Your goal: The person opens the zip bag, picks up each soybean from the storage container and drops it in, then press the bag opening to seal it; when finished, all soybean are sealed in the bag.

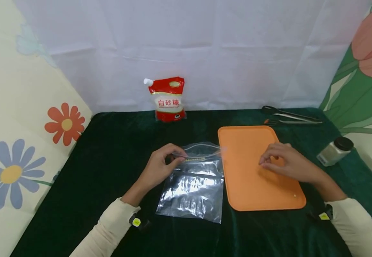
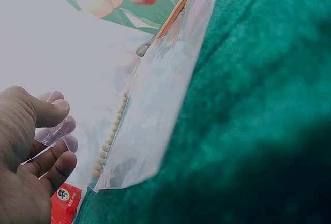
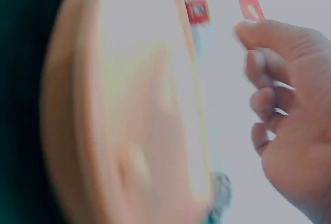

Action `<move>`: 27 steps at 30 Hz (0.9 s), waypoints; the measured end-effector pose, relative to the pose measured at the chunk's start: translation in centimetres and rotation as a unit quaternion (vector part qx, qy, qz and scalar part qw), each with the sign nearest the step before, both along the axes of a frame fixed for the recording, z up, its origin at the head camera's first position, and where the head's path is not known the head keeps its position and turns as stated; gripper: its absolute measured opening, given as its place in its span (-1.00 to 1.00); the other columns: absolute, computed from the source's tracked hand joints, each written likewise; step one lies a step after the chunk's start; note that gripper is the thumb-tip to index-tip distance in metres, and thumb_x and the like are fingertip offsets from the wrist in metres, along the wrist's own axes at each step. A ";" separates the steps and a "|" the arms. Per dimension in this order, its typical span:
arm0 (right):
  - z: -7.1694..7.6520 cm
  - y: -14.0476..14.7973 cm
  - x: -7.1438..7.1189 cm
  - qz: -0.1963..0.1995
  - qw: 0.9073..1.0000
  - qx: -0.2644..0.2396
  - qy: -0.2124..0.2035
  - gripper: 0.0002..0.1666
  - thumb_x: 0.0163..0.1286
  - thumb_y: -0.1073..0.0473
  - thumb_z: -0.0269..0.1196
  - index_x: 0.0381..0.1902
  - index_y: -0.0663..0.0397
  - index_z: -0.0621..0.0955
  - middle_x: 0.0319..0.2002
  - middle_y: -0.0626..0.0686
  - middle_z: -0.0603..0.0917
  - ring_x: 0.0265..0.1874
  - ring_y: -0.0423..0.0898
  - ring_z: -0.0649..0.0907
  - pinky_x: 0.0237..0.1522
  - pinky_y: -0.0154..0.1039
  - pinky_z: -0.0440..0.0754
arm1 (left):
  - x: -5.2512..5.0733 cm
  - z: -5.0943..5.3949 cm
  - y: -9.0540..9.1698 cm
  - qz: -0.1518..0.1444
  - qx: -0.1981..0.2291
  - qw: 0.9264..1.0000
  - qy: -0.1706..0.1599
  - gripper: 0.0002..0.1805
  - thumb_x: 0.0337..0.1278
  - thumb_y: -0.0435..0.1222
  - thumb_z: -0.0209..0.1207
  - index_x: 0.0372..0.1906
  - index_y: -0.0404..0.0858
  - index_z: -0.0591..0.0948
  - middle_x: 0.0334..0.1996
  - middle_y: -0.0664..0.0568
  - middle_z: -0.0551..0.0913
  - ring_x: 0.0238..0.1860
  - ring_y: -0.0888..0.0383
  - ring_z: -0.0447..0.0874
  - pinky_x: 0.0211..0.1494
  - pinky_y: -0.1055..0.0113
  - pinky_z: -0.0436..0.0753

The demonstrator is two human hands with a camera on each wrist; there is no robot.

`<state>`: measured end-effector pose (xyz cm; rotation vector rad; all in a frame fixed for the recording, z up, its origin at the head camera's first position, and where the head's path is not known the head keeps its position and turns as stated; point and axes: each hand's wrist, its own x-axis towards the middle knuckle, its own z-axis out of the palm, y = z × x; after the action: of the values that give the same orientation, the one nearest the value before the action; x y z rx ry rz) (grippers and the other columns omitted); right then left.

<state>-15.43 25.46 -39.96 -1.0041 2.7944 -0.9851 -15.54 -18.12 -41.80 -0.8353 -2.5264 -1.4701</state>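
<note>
A clear zip bag [image 1: 192,194] lies on the dark green cloth, its mouth parted. My left hand [image 1: 164,160] pinches the left end of that mouth between thumb and fingers. In the left wrist view a row of small, pale round beans [image 2: 109,141] runs along the bag's edge. Over the orange tray [image 1: 246,192], my right hand [image 1: 283,162] hovers with loosely curled fingers. Nothing shows between them, and the right wrist view, where the hand [image 3: 295,94] appears, is blurred. One small pale bean [image 1: 295,195] lies near the tray's front right corner.
A red and white bag of sugar [image 1: 169,101] stands at the back of the table. Behind the tray lie what look like black and silver tongs [image 1: 296,117]. At the right, a tilted clear jar [image 1: 330,154] with a black lid holds pale contents.
</note>
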 end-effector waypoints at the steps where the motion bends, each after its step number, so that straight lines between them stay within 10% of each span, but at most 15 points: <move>1: -0.1 -0.8 -0.2 0.003 0.999 -0.032 -0.010 -0.92 0.38 0.08 0.36 -0.21 -0.29 0.70 -0.24 -0.28 0.61 -0.22 -0.22 0.48 -0.11 -0.09 0.25 | 0.0 0.0 0.0 0.000 0.000 1.000 0.000 -0.80 0.28 -0.29 0.28 -0.07 0.04 0.65 -0.10 0.23 0.61 -0.12 0.21 0.58 -0.10 0.24 0.60; 15: 2.2 -11.8 -1.1 -0.021 0.972 -0.223 -0.071 -0.85 0.45 0.27 0.26 -0.07 0.11 0.69 -0.31 0.06 0.59 -0.33 -0.01 0.47 -0.31 -0.21 0.41 | 0.0 -0.1 0.0 0.004 0.001 1.000 -0.012 -0.79 0.27 -0.31 0.28 -0.07 0.02 0.64 -0.10 0.21 0.61 -0.11 0.21 0.57 -0.07 0.18 0.59; 27: 2.7 -14.1 -1.1 -0.019 0.968 -0.232 -0.090 -0.80 0.47 0.18 0.25 -0.02 0.04 0.71 -0.33 0.05 0.57 -0.37 0.01 0.44 -0.39 -0.26 0.35 | 0.2 0.1 0.0 0.003 -0.005 1.000 -0.012 -0.76 0.25 -0.34 0.29 -0.07 0.04 0.65 -0.09 0.24 0.61 -0.11 0.21 0.58 -0.08 0.23 0.61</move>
<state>-16.48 11.32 -37.24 -0.8362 2.4949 -1.6932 -15.32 -18.14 -41.68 -0.8157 -2.5532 -1.4743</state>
